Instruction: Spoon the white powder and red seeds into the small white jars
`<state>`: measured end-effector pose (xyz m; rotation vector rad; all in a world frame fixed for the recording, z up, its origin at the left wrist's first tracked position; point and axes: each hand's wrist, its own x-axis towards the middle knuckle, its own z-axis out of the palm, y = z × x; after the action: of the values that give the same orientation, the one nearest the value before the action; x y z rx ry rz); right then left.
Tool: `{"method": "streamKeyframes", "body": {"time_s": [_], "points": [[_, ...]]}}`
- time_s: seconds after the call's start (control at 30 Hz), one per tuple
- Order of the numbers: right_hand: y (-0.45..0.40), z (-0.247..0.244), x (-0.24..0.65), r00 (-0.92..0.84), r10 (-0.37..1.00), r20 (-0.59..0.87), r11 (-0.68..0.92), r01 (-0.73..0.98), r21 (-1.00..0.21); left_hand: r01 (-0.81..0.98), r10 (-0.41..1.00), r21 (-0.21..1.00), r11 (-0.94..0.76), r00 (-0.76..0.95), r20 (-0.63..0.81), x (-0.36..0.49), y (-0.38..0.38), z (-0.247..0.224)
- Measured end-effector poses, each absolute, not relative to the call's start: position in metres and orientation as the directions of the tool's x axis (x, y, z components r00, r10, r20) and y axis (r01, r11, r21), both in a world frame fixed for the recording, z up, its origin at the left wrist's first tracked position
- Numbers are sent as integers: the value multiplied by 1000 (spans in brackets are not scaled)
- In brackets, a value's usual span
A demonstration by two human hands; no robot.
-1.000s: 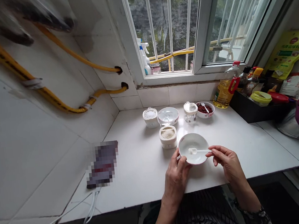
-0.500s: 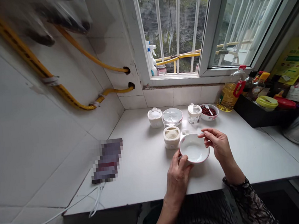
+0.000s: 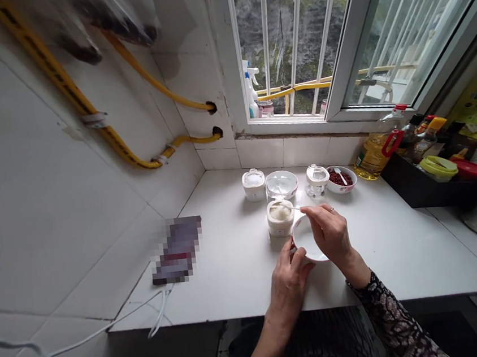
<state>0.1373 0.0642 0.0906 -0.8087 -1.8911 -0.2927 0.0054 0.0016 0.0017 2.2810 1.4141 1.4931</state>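
- Site: white-tiled kitchen corner, with a yellow flexible hose [image 3: 67,83] clipped to the left wall and entering it through holes, apparently routed to stay clear of the white counter [image 3: 232,281].
- Left end of counter: a flat object [image 3: 180,250], pixelated and unidentifiable, with a white cable [image 3: 109,327] running from it.
- Back row: a lidded white container [image 3: 253,185] and a clear-covered bowl [image 3: 282,184], set against the wall, seemingly out of the working area.
- Left hand [image 3: 291,292]: wide hold, fingers wrapped around a white bowl [image 3: 307,245], which sits on the counter, braced and slightly tilted.
- Open white container [image 3: 281,228]: holds white granular contents [image 3: 280,212], placed just beside the bowl, a gap short enough for the spoon to span.
- Right hand [image 3: 330,236]: narrow pinch on the handle of a small white spoon [image 3: 293,208], its head at the container's contents.
- Back right: a glass jar [image 3: 318,182] and a bowl of red beans [image 3: 341,180].
- Far right: a cooking oil bottle [image 3: 375,155] beside a black tray [image 3: 414,189] of condiments.
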Motion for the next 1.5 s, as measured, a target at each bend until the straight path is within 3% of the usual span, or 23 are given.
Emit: {"method": "streamKeyframes", "body": {"time_s": [0.17, 0.37, 0.43, 0.6, 0.73, 0.87, 1.07, 1.37, 1.5], "points": [[60, 94, 136, -275, 369, 888, 751, 651, -110, 650, 722, 503, -569, 103, 684, 5, 1, 2], [44, 99, 151, -52, 548, 835, 671, 623, -401, 654, 723, 501, -567, 104, 683, 5, -1, 2], [33, 105, 167, -65, 590, 804, 659, 614, -434, 660, 718, 491, -569, 106, 688, 5, -1, 2], [4, 114, 201, -374, 647, 664, 716, 598, -361, 651, 674, 445, -615, 141, 725, 4, -3, 0], [-5, 102, 203, -497, 659, 565, 727, 612, -311, 640, 651, 417, -645, 175, 738, 2, -3, 0], [-1, 93, 196, -457, 657, 600, 693, 680, -241, 631, 644, 409, -659, 191, 741, 2, -3, 1], [-6, 98, 192, -432, 700, 569, 681, 645, -348, 620, 645, 413, -667, 202, 737, 1, -3, 1], [9, 83, 186, -384, 591, 709, 688, 699, -195, 620, 622, 394, -678, 198, 758, 2, -3, 1], [1, 83, 189, -477, 607, 636, 706, 691, -156, 624, 627, 397, -673, 197, 754, 2, -3, 1]]}}
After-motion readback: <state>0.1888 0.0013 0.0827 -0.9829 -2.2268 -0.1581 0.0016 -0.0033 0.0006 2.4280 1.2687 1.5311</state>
